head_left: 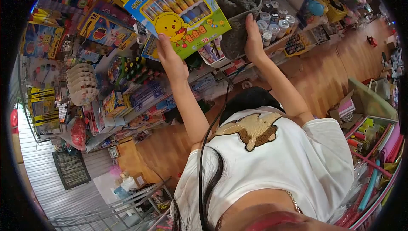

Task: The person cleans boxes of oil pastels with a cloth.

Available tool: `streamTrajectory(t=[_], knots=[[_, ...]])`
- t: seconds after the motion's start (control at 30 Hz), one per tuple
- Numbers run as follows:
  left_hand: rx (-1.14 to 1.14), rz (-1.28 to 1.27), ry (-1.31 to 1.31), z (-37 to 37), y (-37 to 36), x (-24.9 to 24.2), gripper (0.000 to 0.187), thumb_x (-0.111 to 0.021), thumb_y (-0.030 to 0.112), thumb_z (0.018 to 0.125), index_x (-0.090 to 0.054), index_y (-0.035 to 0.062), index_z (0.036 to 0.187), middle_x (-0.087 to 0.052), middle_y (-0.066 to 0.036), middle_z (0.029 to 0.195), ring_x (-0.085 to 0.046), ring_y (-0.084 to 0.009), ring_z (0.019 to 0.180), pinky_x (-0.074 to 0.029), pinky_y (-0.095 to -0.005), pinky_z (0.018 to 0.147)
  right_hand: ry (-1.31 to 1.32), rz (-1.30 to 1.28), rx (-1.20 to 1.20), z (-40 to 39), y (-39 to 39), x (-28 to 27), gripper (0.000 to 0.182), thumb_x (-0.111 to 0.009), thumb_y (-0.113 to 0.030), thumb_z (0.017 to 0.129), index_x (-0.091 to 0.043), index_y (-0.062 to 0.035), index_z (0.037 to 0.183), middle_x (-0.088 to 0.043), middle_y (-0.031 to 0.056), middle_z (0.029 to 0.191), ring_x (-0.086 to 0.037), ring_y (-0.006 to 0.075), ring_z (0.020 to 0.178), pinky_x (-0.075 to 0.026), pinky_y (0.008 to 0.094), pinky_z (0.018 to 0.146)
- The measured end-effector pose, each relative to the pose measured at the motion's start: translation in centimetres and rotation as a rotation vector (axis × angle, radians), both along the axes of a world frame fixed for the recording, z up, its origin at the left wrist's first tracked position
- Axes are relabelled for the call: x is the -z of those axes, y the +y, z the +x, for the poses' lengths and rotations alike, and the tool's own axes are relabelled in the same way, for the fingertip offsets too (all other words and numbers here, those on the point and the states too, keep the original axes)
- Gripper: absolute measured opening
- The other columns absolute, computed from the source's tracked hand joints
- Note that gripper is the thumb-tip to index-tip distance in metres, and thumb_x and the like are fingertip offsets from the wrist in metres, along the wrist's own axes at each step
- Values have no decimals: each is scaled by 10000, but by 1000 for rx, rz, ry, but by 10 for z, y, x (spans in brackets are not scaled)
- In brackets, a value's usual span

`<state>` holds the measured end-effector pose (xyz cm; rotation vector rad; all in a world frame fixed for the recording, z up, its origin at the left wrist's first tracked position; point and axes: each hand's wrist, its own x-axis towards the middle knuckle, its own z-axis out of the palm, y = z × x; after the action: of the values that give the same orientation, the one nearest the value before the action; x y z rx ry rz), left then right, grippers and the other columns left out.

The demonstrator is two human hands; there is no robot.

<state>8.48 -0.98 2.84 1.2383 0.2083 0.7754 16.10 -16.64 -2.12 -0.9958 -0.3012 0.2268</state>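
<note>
My left hand holds up a flat box of oil pastels, blue and green with a yellow chick printed on it, gripped at its lower edge. My right hand is closed on a dark grey cloth that is bunched beside the box, just right of it. Both arms reach up and forward toward crowded shop shelves. The fingertips of my right hand are hidden behind the cloth.
Shelves packed with art supplies and toy packs stand ahead. Small paint jars sit behind the cloth. A wooden floor runs to the right. A bin of coloured rolls and tubes stands at the right edge. A wire rack lies low left.
</note>
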Motion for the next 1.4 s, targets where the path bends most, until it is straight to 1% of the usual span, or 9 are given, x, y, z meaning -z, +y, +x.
streamTrajectory(t=[0.13,0.3,0.37,0.53,0.87,1.07,1.2,1.3,1.4], knots=[[-126,282,40,5,-8,-7,474,-686,233,765,-458,-22,1094,-547,-86,1027,-528,-129,886,-427,-265,763,-811,-226,291,1,18,-38,394,-471,-240,883,-428,-16,1204,-546,123,1099,-517,198,998,-392,284,851],[-101,319,9,10,-5,-10,491,-713,169,738,-444,-32,1097,-555,-80,1000,-542,-140,862,-432,-273,764,-695,-449,-64,52,28,-79,481,-490,-281,879,-368,-33,1272,-535,164,1139,-513,241,1050,-396,311,869],[-99,271,5,12,-10,-8,488,-709,173,742,-441,-29,1096,-555,-79,994,-542,-138,863,-433,-273,761,-890,-402,201,89,58,-74,494,-487,-343,877,-387,-48,1261,-540,166,1129,-520,247,1045,-408,333,861],[-135,143,31,11,-17,-6,439,-690,150,759,-454,-22,1087,-561,-80,988,-550,-137,860,-440,-267,758,-982,-301,62,88,59,-120,551,-464,-413,872,-354,-79,1297,-511,193,1170,-502,276,1071,-402,342,875],[-162,131,11,15,-9,-5,487,-694,216,758,-450,-13,1112,-562,-80,986,-559,-153,868,-466,-288,752,-526,-349,-114,2,-5,-15,365,-456,-225,902,-423,-25,1207,-521,34,893,-432,101,844,-378,257,783],[-29,11,113,3,-14,-8,643,-673,381,746,-347,-18,1132,-483,-138,1109,-539,-230,983,-498,-402,751,-305,-514,-275,34,8,31,452,-474,-359,886,-480,-10,1174,-563,84,1104,-499,118,971,-407,258,819],[-111,-20,109,-1,-17,-7,579,-647,337,773,-377,-15,1145,-493,-132,1096,-541,-224,968,-481,-394,771,160,65,-265,58,19,-29,685,-467,-542,825,-366,-45,1284,-525,98,1164,-508,141,1014,-395,263,877],[-56,-28,3,-2,-9,0,456,-573,304,828,-425,11,1145,-522,-99,1079,-553,-193,949,-458,-328,798,-107,8,-374,38,16,-78,677,-503,-564,792,-445,-45,1222,-534,105,1142,-527,148,985,-405,259,861],[23,-82,-167,-7,0,16,505,-438,399,870,-383,39,1220,-464,-108,1179,-479,-242,1070,-380,-389,909,-382,-608,-519,20,-11,-123,712,-565,-589,720,-502,-75,1209,-435,139,1270,-428,218,1156,-300,300,968]])
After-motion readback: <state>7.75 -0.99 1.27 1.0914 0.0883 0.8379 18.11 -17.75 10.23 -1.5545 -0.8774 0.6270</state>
